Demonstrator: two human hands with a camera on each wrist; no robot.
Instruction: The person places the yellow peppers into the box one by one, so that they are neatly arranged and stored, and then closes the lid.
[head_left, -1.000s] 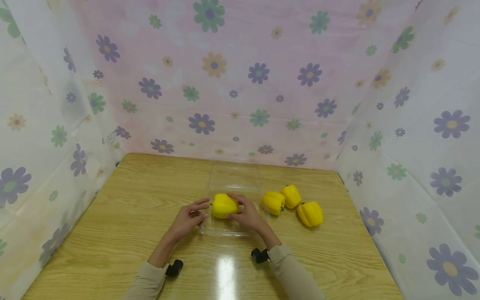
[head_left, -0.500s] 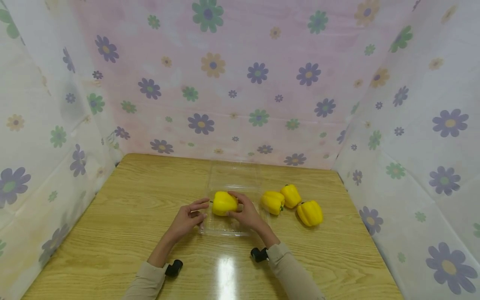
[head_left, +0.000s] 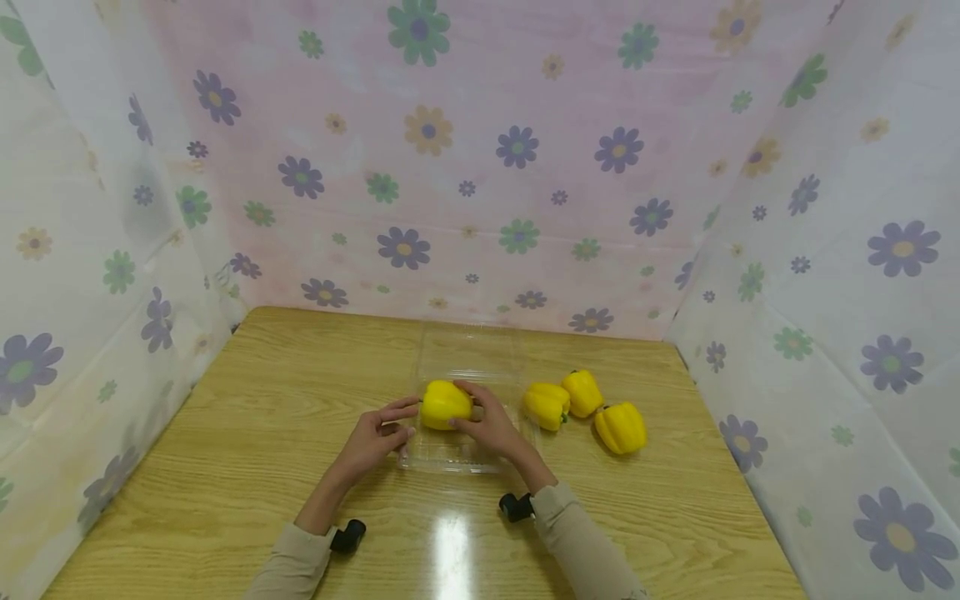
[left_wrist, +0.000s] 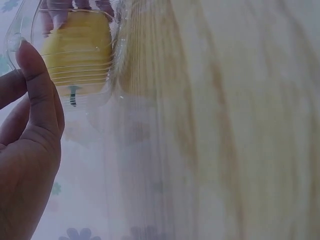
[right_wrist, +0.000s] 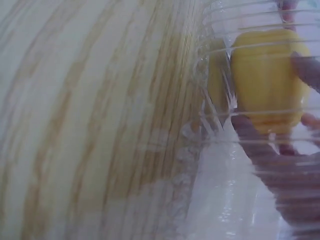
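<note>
Nearest, on this side of the grip, beige sleeves point(head_left: 588, 546); left of the grip, left hand point(head_left: 372, 442) touching the edge of clear container point(head_left: 457, 458), impossible to tell if pinching; at the grip, yellow pepper point(head_left: 441, 406), clamped between thumb and fingers of right hand point(head_left: 491, 427), inside the container or just above, impossible to tell which; right of the grip, three other yellow peppers point(head_left: 582, 394), close together; beyond the grip, open lid point(head_left: 468, 346), lying back; farthest, flowered cloth point(head_left: 465, 158).

four yellow peppers point(head_left: 445, 406) point(head_left: 547, 406) point(head_left: 582, 393) point(head_left: 622, 428), one clear container point(head_left: 461, 458), two wrist cameras point(head_left: 348, 536) point(head_left: 516, 507), one table point(head_left: 277, 400)
</note>
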